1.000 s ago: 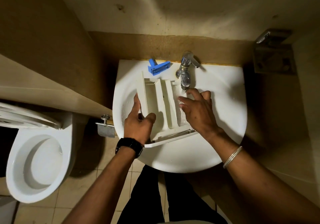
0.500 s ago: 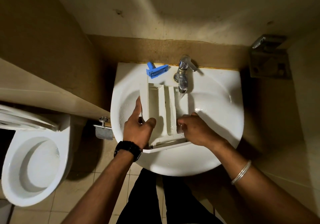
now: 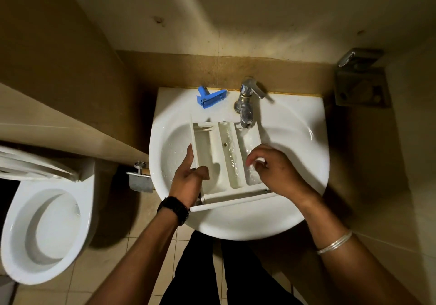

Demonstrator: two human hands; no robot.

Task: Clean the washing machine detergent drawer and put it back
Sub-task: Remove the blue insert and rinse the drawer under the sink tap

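As left hand [image 3: 188, 177] grips, drawer [image 3: 219, 161] points faucetward.

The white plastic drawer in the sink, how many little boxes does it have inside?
3 in the white plastic detergent drawer: a wide left one by the left hand, a narrow middle one, and a right one under the running chrome tap, partly hidden by the right hand.

A small home bathroom: white wall-mounted sink [image 3: 295, 125] with chrome tap [image 3: 246, 102] at twelve o'clock, toilet [image 3: 44, 229] at eight o'clock.
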